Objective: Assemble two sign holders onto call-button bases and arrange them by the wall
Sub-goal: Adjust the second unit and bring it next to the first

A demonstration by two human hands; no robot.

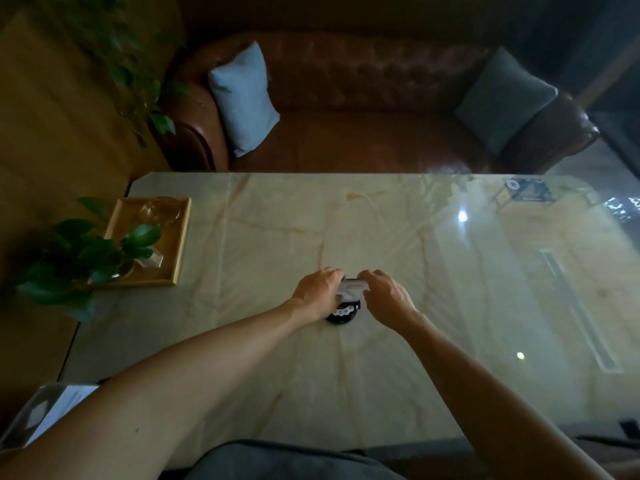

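Note:
A round black call-button base with white buttons stands in the middle of the marble table. Directly above it is a clear sign holder, seen edge-on from the top. My left hand grips the holder's left end and my right hand grips its right end. Whether the holder is seated in the base is hidden by my hands. Another clear sign holder with a printed card lies at the table's near left corner, partly behind my left forearm.
A wooden tray with a glass dish and a potted plant stands at the table's left side by the wall. A brown leather sofa with two cushions lies beyond the far edge. A dark card lies at the far right.

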